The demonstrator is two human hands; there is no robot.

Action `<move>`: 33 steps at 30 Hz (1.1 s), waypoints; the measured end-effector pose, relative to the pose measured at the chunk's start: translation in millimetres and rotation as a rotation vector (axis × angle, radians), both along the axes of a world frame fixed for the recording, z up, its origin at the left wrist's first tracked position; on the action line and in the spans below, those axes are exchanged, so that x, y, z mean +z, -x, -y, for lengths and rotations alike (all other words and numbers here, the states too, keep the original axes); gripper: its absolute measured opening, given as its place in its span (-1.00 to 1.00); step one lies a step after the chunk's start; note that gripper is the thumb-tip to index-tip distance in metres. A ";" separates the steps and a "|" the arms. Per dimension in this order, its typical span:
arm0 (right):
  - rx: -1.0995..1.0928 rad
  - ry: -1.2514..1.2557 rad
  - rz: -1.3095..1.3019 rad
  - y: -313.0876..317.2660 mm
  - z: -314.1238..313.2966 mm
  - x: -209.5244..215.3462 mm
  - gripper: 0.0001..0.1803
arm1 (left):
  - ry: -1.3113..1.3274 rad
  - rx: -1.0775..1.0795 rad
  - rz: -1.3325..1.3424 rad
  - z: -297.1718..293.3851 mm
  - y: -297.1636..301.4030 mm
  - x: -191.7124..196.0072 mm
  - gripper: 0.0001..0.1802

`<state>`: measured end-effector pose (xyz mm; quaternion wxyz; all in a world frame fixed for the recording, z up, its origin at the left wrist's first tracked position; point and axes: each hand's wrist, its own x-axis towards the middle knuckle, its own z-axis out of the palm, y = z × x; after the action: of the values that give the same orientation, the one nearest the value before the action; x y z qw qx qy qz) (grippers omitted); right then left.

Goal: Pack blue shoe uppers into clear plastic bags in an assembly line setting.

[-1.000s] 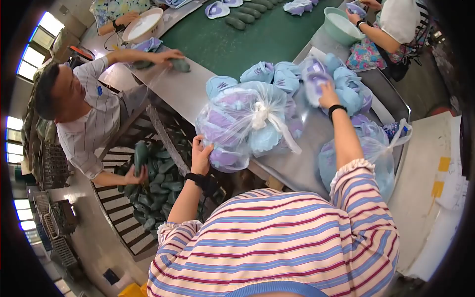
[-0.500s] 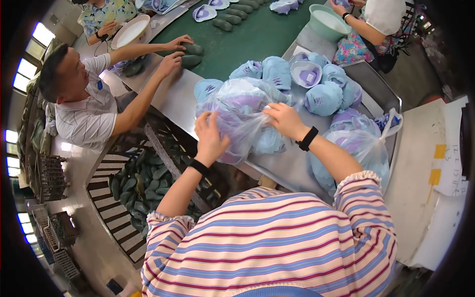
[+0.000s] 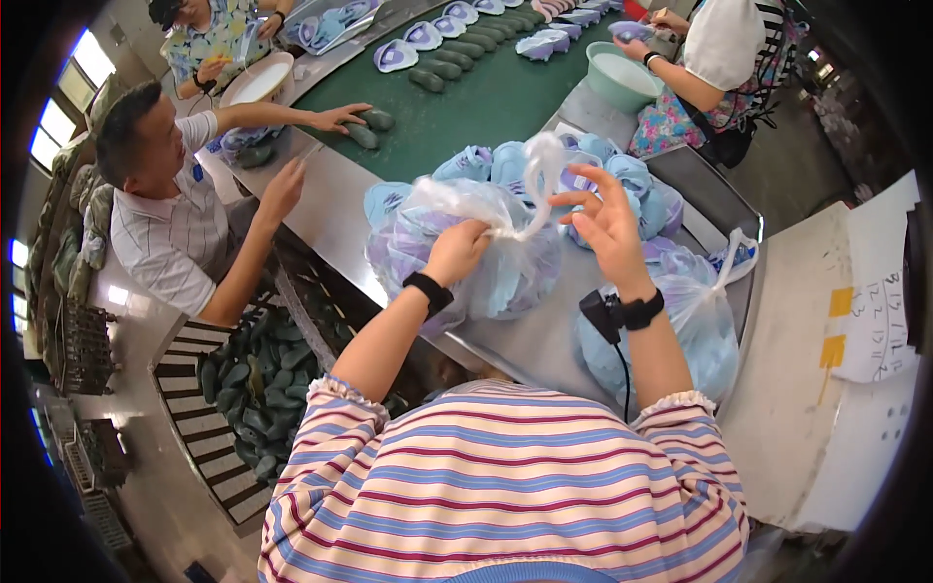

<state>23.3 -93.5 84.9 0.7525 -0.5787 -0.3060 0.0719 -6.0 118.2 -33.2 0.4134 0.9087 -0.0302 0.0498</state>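
Centrally, clear plastic bag (image 3: pixel 476 262) of blue-purple shoe pieces sits on steel table (image 3: pixel 544 340); left hand (image 3: pixel 457 251) pinches its gathered neck, right hand (image 3: pixel 607 223) open-fingered at the knot (second knotted bag (image 3: pixel 680 321) just right).

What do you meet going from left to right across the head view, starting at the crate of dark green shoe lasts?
Crate of dark green shoe lasts → left hand, gripping the clear plastic bag of blue shoe parts → right hand at the bag's knot → second tied bag → white paper sheet.
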 end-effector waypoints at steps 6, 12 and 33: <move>-0.113 0.763 0.757 -25.8 -3.2 -106.5 -0.54 | 0.065 -0.016 0.439 45.7 5.8 55.2 -0.85; -0.581 0.872 0.462 -68.8 37.9 -58.7 -0.91 | -0.313 0.212 0.334 -59.7 13.9 76.9 -0.82; 0.049 1.160 0.667 -35.8 3.3 -90.7 -0.84 | 0.190 -0.133 0.489 8.9 -18.0 132.6 -0.82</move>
<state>59.1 -96.7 -5.8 0.1827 -0.8737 -0.4471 0.0590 12.0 109.3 99.4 0.4797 0.8228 -0.1838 0.2432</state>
